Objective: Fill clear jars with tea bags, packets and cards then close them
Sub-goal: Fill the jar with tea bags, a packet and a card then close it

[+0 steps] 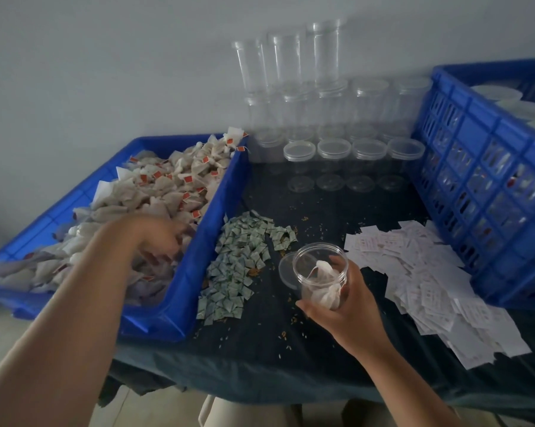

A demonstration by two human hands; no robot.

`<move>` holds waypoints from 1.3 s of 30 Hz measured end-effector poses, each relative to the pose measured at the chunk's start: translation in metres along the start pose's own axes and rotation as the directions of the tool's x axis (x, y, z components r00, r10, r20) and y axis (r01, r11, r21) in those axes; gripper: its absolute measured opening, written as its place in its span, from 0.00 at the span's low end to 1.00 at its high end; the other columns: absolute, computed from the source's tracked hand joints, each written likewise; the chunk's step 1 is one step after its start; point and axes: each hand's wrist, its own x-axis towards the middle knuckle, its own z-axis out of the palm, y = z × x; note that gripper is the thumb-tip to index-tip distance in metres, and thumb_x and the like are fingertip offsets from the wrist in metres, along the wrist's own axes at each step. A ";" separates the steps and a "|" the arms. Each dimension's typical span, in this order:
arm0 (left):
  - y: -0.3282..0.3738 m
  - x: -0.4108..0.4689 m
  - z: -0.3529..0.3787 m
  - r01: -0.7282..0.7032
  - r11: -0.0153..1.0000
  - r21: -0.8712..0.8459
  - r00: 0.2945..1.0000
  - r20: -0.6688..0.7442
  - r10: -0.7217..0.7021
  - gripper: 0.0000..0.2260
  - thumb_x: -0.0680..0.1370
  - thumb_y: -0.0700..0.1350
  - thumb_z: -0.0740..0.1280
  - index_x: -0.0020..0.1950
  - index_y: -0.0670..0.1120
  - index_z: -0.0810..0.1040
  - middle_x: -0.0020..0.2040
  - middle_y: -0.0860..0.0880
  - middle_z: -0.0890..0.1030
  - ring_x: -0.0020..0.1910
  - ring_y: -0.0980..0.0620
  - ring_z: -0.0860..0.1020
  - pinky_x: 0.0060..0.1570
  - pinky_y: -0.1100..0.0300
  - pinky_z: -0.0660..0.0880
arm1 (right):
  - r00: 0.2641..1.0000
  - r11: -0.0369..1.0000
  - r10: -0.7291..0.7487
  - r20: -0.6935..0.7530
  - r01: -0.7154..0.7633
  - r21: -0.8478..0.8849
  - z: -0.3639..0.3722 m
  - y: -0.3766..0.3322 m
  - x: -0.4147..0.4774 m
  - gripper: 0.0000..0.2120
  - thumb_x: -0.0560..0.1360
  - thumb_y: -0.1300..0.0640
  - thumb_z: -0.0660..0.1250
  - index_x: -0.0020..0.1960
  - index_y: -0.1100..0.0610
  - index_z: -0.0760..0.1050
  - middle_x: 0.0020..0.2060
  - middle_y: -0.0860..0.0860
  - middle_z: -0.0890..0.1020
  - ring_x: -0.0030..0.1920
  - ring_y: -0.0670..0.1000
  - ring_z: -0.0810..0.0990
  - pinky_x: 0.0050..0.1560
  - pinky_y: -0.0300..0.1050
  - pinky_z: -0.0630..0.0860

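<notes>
My right hand (341, 298) grips an open clear jar (320, 272), tilted toward me above the dark table, with tea bags inside it. A clear lid (286, 269) lies flat just left of the jar. My left hand (160, 240) reaches into the blue tray (198, 241) heaped with white tea bags (167, 186), fingers curled down among them; whether they hold one is hidden. Small green packets (238, 266) lie in a pile between the tray and the jar. White cards (426, 272) are spread to the jar's right.
Stacked empty clear jars (321, 112) stand against the back wall, with lidded ones (335, 149) in front. A tall blue crate (488, 180) holding filled jars stands at the right. Loose tea crumbs dot the dark tablecloth (291, 349).
</notes>
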 end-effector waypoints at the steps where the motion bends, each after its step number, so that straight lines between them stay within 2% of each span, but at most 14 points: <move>1: -0.004 0.008 0.012 -0.003 0.999 -0.041 0.999 0.042 0.004 0.35 0.83 0.38 0.71 0.85 0.56 0.61 0.76 0.47 0.73 0.62 0.48 0.81 0.53 0.52 0.83 | 1.000 1.000 0.000 0.002 0.000 0.002 0.000 0.000 0.000 0.40 0.62 0.35 0.84 0.67 0.24 0.66 0.60 0.31 0.81 0.54 0.39 0.86 0.45 0.30 0.80; 4: -0.012 0.030 0.035 -0.068 0.992 0.107 0.980 -0.182 0.086 0.22 0.86 0.42 0.65 0.81 0.50 0.69 0.72 0.44 0.78 0.65 0.43 0.79 0.60 0.49 0.77 | 1.000 1.000 -0.009 0.001 0.009 0.006 0.001 0.000 -0.001 0.39 0.62 0.35 0.84 0.67 0.26 0.66 0.61 0.32 0.80 0.56 0.39 0.85 0.46 0.29 0.80; 7: -0.019 0.038 0.032 -0.123 0.990 -0.075 0.919 -0.386 0.085 0.09 0.86 0.49 0.66 0.62 0.48 0.81 0.57 0.47 0.84 0.51 0.49 0.80 0.48 0.54 0.74 | 1.000 1.000 -0.009 0.003 0.009 0.001 0.001 0.001 0.000 0.39 0.62 0.36 0.84 0.67 0.27 0.67 0.61 0.33 0.80 0.56 0.39 0.85 0.47 0.30 0.80; 10: -0.025 0.036 0.027 -0.277 0.881 -0.383 0.828 -0.560 0.017 0.10 0.83 0.58 0.69 0.53 0.52 0.80 0.47 0.51 0.84 0.46 0.50 0.82 0.42 0.56 0.73 | 1.000 1.000 -0.007 0.008 0.007 -0.005 0.001 0.001 0.000 0.39 0.62 0.36 0.84 0.67 0.29 0.68 0.60 0.34 0.81 0.55 0.39 0.85 0.47 0.30 0.80; 14: -0.021 0.018 0.019 -0.418 0.772 -0.480 0.723 -0.690 -0.037 0.16 0.83 0.66 0.65 0.58 0.55 0.80 0.45 0.54 0.85 0.46 0.49 0.85 0.44 0.53 0.77 | 1.000 1.000 0.001 0.018 -0.001 0.014 0.000 0.002 0.001 0.38 0.62 0.37 0.84 0.67 0.29 0.68 0.60 0.34 0.81 0.55 0.40 0.85 0.46 0.30 0.80; 18: 0.005 -0.024 0.004 -0.615 0.604 -0.506 0.683 -0.724 0.089 0.22 0.73 0.72 0.66 0.52 0.57 0.83 0.42 0.53 0.86 0.41 0.51 0.83 0.47 0.48 0.78 | 1.000 1.000 0.015 0.024 -0.016 0.008 0.001 0.004 0.001 0.39 0.62 0.36 0.84 0.67 0.29 0.69 0.59 0.36 0.82 0.54 0.42 0.86 0.47 0.32 0.81; 20: 0.028 -0.051 0.001 -0.679 0.542 -0.496 0.677 -0.708 0.201 0.22 0.70 0.74 0.70 0.53 0.61 0.84 0.44 0.55 0.87 0.43 0.53 0.84 0.48 0.52 0.80 | 1.000 1.000 0.019 0.022 -0.019 0.000 0.001 0.005 0.001 0.39 0.61 0.36 0.84 0.67 0.29 0.68 0.59 0.35 0.82 0.54 0.42 0.86 0.46 0.33 0.81; 24: 0.093 -0.088 0.015 -0.733 0.629 -0.259 0.625 -0.620 0.473 0.13 0.74 0.70 0.70 0.55 0.68 0.82 0.49 0.63 0.86 0.45 0.63 0.85 0.40 0.76 0.77 | 0.999 1.000 0.026 0.018 -0.026 -0.011 0.000 0.004 0.001 0.39 0.62 0.35 0.84 0.66 0.27 0.67 0.59 0.35 0.82 0.53 0.42 0.86 0.46 0.34 0.82; 27: 0.139 -0.087 0.038 -0.732 0.672 -0.114 0.621 -0.517 0.589 0.15 0.77 0.63 0.74 0.62 0.64 0.80 0.53 0.66 0.83 0.48 0.69 0.82 0.43 0.72 0.79 | 1.000 0.999 0.023 0.017 -0.022 -0.025 0.000 0.004 0.001 0.38 0.63 0.36 0.84 0.67 0.29 0.68 0.58 0.35 0.82 0.51 0.43 0.87 0.45 0.35 0.83; 29: 0.156 -0.078 0.053 -0.715 0.692 -0.104 0.663 -0.418 0.621 0.19 0.78 0.62 0.74 0.68 0.63 0.79 0.58 0.66 0.82 0.51 0.72 0.80 0.48 0.69 0.78 | 0.999 0.999 0.028 0.017 -0.028 -0.024 0.000 0.005 0.001 0.38 0.64 0.37 0.84 0.67 0.31 0.69 0.57 0.37 0.83 0.52 0.43 0.87 0.46 0.38 0.84; 32: 0.148 -0.065 0.050 -0.684 0.701 -0.203 0.708 -0.415 0.571 0.11 0.82 0.61 0.70 0.64 0.66 0.80 0.58 0.68 0.83 0.49 0.71 0.82 0.48 0.69 0.76 | 0.999 0.999 0.042 0.016 -0.042 -0.005 0.000 0.007 0.000 0.38 0.64 0.37 0.84 0.68 0.33 0.70 0.57 0.39 0.84 0.53 0.44 0.87 0.47 0.40 0.85; 35: 0.105 -0.049 0.020 -0.633 0.726 -0.268 0.677 -0.646 0.352 0.06 0.84 0.52 0.69 0.55 0.66 0.81 0.50 0.67 0.85 0.45 0.67 0.84 0.42 0.67 0.79 | 0.999 0.999 0.052 0.013 -0.052 0.016 0.000 0.007 0.000 0.38 0.62 0.38 0.85 0.67 0.31 0.70 0.57 0.39 0.84 0.53 0.44 0.87 0.46 0.39 0.85; 37: 0.068 -0.031 -0.001 -0.496 0.820 -0.286 0.659 -0.738 0.141 0.09 0.85 0.47 0.68 0.56 0.63 0.82 0.51 0.62 0.86 0.45 0.62 0.85 0.45 0.61 0.81 | 0.999 0.999 0.045 0.009 -0.045 0.021 -0.001 0.006 0.000 0.38 0.62 0.37 0.85 0.66 0.30 0.70 0.58 0.38 0.84 0.54 0.43 0.87 0.47 0.36 0.83; 39: 0.033 -0.005 -0.012 -0.216 0.946 -0.241 0.742 -0.671 -0.002 0.13 0.85 0.42 0.67 0.66 0.55 0.82 0.65 0.53 0.84 0.56 0.54 0.83 0.55 0.53 0.81 | 0.999 0.999 0.040 0.012 -0.040 0.028 -0.001 0.006 0.000 0.38 0.62 0.37 0.85 0.67 0.30 0.70 0.58 0.38 0.84 0.54 0.43 0.87 0.47 0.35 0.83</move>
